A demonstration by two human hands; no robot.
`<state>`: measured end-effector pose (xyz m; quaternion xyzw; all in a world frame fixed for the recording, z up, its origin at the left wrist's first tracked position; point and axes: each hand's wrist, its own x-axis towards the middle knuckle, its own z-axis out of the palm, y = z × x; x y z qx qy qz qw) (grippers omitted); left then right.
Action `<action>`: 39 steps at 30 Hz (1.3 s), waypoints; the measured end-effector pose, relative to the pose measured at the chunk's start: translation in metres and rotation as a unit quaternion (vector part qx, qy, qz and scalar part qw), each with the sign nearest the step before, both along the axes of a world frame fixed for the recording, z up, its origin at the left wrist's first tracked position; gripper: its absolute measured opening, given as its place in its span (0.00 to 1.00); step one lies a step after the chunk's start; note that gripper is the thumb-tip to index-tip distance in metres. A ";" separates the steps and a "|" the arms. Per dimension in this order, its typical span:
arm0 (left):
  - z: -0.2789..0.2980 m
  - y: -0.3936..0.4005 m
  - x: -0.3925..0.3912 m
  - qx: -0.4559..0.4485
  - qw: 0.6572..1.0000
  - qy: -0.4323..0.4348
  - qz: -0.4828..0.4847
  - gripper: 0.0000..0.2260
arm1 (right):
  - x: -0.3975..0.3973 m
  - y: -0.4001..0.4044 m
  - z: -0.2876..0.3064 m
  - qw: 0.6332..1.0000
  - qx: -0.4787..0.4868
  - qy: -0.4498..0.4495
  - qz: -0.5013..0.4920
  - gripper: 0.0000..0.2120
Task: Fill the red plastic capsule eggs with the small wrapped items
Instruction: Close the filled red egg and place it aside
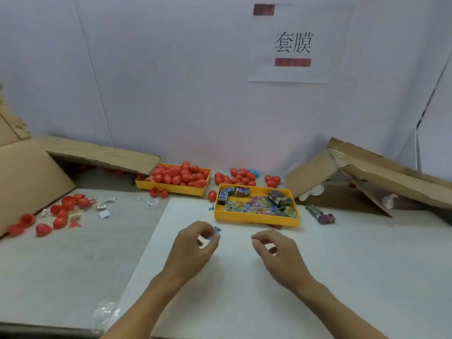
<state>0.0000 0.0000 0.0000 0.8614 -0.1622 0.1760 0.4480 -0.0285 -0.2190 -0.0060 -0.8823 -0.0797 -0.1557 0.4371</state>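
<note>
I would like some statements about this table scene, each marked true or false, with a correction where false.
1. The left hand pinches a small blue wrapped item. True.
2. The right hand holds a red egg. False: no egg is in it.
3. The far yellow tray holds red eggs. True.
4. The near yellow tray is empty. False: it holds colourful wrapped items.

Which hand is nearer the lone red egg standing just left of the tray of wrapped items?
Left. The left hand sits below the lone red egg; the right hand is farther off, below and to its right.
</note>
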 end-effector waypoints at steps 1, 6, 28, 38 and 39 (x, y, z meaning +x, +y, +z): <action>-0.004 -0.002 0.013 0.020 1.000 0.022 0.007 0.01 | 0.012 0.004 -0.004 1.000 0.012 0.014 -0.006 0.06; -0.025 -0.006 0.043 0.122 0.992 0.031 0.010 0.06 | 0.052 0.020 -0.022 0.997 0.033 0.053 -0.038 0.04; -0.040 0.002 0.196 0.212 0.976 -0.024 -0.037 0.23 | 0.076 0.018 -0.023 0.946 -0.313 -0.064 0.052 0.14; -0.042 0.013 0.185 0.159 0.985 -0.061 0.027 0.13 | 0.074 0.015 -0.030 0.981 -0.188 -0.025 0.034 0.04; -0.041 0.013 0.184 0.157 0.985 -0.068 0.028 0.12 | 0.073 0.014 -0.030 0.982 -0.183 -0.027 0.041 0.04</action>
